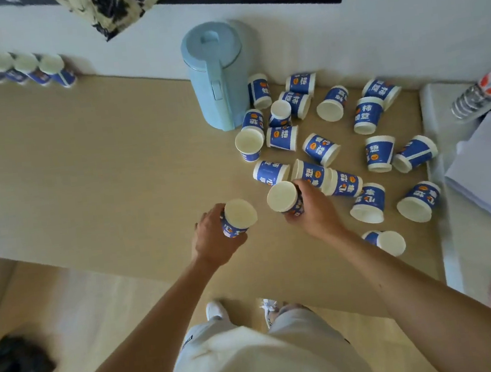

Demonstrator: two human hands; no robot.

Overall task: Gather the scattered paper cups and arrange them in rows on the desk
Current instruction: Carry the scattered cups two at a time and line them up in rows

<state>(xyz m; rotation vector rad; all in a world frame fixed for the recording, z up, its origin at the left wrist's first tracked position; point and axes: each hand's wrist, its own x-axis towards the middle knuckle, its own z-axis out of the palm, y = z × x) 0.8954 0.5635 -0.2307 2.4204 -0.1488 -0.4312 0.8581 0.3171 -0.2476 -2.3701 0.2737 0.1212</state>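
head view | worn on head | looks steeply down onto desk (97, 160) | close, wide-angle | only view

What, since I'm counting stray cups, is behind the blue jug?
Only the white wall shows behind the blue jug; one paper cup pokes out at its right edge. Anything directly behind its body is hidden.

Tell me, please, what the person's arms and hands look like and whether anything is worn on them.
The left hand and right hand are bare: no gloves, rings, watch or bracelet show. The left forearm and right forearm are bare too, with no sleeve in view. No markings are visible.
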